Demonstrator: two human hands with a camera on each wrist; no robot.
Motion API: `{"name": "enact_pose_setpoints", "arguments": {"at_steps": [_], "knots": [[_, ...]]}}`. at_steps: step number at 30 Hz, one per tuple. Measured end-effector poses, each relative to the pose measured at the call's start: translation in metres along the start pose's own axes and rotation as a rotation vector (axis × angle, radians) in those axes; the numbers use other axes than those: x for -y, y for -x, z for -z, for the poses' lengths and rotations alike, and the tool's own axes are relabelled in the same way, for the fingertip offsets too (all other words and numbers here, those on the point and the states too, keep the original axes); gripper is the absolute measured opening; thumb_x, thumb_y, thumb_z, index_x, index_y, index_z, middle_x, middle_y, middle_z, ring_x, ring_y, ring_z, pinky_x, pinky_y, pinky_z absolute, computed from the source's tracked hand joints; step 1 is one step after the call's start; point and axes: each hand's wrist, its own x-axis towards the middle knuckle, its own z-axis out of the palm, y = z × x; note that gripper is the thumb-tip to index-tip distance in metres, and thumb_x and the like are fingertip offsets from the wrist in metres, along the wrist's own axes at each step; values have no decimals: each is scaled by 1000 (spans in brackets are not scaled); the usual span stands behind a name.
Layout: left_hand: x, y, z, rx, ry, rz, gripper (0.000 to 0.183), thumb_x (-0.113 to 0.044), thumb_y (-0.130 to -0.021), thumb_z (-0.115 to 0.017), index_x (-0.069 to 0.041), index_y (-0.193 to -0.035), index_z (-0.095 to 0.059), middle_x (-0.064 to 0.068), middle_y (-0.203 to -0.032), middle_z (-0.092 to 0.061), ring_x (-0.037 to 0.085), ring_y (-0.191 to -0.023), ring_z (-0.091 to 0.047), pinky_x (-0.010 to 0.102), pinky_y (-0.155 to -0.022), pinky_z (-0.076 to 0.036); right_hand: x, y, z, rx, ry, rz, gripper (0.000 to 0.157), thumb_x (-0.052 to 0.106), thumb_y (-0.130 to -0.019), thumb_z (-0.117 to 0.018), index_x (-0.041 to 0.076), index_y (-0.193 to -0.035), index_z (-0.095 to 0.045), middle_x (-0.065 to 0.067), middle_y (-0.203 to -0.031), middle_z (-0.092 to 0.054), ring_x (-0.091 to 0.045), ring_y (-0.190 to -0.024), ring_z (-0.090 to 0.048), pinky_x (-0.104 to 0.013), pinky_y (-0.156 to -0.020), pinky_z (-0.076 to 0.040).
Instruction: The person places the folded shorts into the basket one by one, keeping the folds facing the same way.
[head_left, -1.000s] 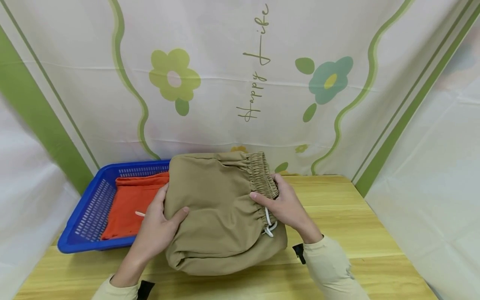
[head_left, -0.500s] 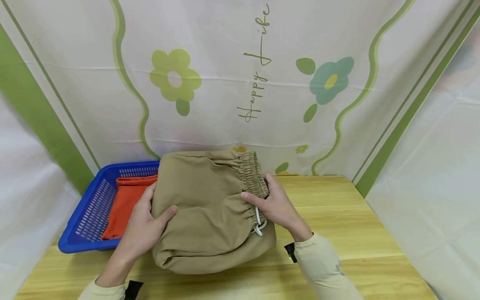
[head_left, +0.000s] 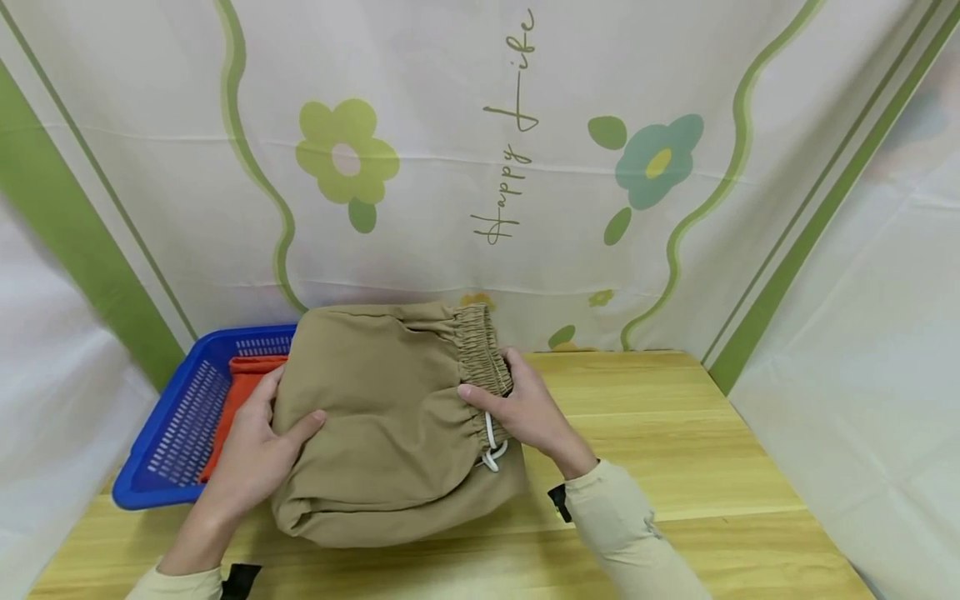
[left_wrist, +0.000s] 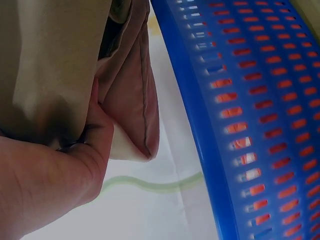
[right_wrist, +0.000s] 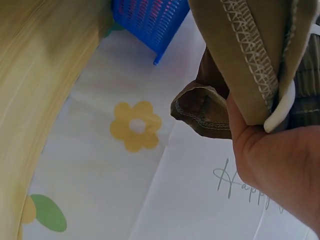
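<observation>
Folded khaki drawstring pants are held between both hands, raised over the table in the head view. My left hand grips their left folded edge, thumb on top and fingers underneath. On the right side, my right hand pinches the gathered elastic waistband, thumb above it. A white drawstring hangs by that hand. Behind the left hand, an orange folded garment lies in a blue plastic basket, partly hidden by the pants. In the left wrist view the left fingers disappear behind the khaki cloth.
The basket stands at the left of a wooden table, its perforated side close to the left hand. A white curtain with printed flowers hangs behind the table and along both sides.
Both hands have carried the khaki pants leftward in the head view, so they now cover more of the basket and the orange garment. The grip looks the same.
</observation>
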Motion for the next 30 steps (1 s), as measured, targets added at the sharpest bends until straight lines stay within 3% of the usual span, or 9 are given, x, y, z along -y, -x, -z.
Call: {"name": "enact_pose_setpoints", "arguments": {"at_steps": [13, 20, 30], "knots": [[17, 4, 18, -26, -41, 73, 75, -18, -100, -66, 1, -159, -24, 28, -137, -49, 44, -115, -57, 13, -76, -44, 2, -9, -20, 47, -49, -4, 56, 34, -89, -79, 6, -130, -53, -10, -111, -63, -22, -98, -63, -39, -87, -52], [27, 3, 26, -52, -64, 70, 75, -18, -101, -66, 2, -159, -23, 29, -134, -50, 43, -114, -56, 11, -75, -43, 3, -17, -32, 69, -68, -8, 57, 34, -90, -78, 5, -131, -52, -10, -113, -62, -21, -99, -63, -39, -88, -52], [39, 3, 39, -55, -68, 107, 80, -23, -102, -64, 0, -161, -17, 34, -143, -42, 46, -119, -50, 16, -75, -40, -1, -28, -50, 95, -73, -16, 56, 35, -91, -77, 5, -131, -51, -9, -114, -62, -20, -102, -61, -39, -90, -51]]}}
